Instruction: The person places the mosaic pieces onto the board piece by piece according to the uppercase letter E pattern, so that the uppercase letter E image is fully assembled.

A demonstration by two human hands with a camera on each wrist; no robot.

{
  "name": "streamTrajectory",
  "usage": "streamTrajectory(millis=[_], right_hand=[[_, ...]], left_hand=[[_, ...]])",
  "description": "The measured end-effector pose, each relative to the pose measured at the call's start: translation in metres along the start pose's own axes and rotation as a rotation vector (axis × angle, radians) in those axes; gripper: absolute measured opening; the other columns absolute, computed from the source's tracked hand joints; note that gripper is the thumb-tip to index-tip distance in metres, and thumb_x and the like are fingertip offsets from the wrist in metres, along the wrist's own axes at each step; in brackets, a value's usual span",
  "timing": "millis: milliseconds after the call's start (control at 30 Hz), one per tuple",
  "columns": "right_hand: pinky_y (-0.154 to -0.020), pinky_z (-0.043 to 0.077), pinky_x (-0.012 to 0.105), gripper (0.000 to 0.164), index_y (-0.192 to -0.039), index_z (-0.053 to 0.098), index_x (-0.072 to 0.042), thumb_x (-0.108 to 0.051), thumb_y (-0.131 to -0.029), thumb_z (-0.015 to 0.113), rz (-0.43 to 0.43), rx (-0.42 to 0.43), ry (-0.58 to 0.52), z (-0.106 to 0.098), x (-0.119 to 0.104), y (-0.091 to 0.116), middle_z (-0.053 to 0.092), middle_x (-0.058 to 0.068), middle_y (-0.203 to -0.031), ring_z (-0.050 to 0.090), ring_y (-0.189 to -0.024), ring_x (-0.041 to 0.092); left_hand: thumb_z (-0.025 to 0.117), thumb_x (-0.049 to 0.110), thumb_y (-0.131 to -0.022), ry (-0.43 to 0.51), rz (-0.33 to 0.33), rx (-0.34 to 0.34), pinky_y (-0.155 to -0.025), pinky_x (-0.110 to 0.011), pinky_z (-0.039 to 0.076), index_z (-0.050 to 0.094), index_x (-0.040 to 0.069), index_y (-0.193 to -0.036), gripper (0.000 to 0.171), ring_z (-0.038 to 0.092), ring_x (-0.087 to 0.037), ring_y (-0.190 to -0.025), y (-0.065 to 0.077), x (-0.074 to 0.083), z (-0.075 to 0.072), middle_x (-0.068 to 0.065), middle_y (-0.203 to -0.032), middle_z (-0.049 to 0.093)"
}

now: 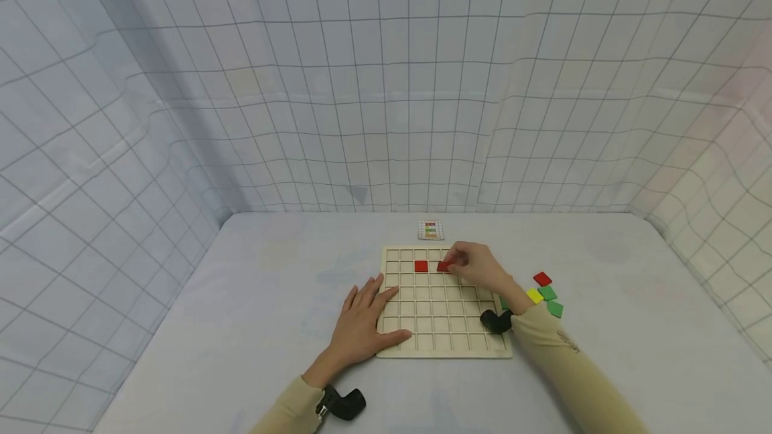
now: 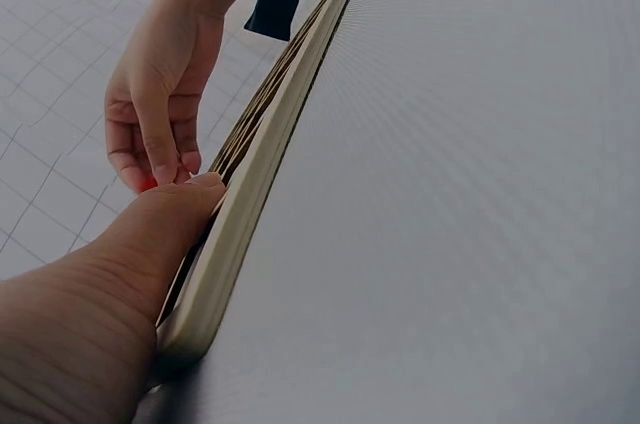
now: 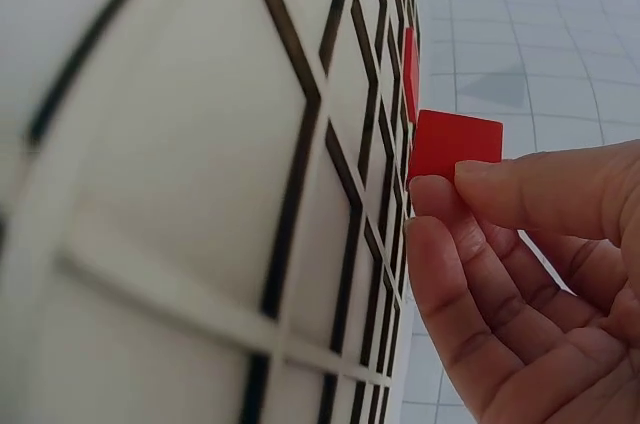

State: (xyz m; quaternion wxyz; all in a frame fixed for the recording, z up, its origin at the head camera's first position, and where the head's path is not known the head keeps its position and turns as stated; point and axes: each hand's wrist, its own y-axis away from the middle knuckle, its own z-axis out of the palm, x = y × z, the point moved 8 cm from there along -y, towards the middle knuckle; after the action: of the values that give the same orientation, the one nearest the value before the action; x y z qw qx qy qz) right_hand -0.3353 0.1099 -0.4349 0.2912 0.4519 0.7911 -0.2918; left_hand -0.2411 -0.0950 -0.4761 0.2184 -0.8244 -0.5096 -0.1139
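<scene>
Our right hand (image 1: 480, 268) pinches a red square (image 3: 452, 144) at the far part of the board (image 1: 442, 325). Our left hand (image 1: 357, 328) lies spread on its left side.

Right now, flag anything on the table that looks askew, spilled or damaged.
Nothing looks spilled or damaged. Only the loose tiles right of the grid board lie askew, at mixed angles; its inset red tile sits square.
</scene>
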Motion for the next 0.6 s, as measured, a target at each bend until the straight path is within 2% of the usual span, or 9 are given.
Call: streamTrajectory(millis=[267,600], right_hand=[[-0.063,0.047,0.03,0.006,-0.087,0.066,-0.005,0.0,-0.085,0.068,-0.016,-0.012,0.012,0.009,-0.004,-0.006,0.062,-0.003,-0.078,0.055,-0.068,0.011],[-0.061,0.048,0.029,0.007,-0.092,0.067,-0.005,0.0,-0.088,0.064,0.045,-0.019,0.035,0.014,-0.001,-0.011,0.065,0.001,-0.082,0.059,-0.072,0.014]], left_hand=[[0.06,0.066,-0.08,0.006,0.001,0.002,-0.111,-0.048,0.008,0.044,0.018,-0.143,0.081,0.017,-0.028,-0.141,-0.001,0.0,0.0,-0.012,-0.153,0.024],[0.061,0.065,-0.08,0.008,0.004,0.012,-0.111,-0.05,0.009,0.045,0.017,-0.143,0.081,0.019,-0.029,-0.141,0.0,0.001,0.0,-0.013,-0.153,0.026]])
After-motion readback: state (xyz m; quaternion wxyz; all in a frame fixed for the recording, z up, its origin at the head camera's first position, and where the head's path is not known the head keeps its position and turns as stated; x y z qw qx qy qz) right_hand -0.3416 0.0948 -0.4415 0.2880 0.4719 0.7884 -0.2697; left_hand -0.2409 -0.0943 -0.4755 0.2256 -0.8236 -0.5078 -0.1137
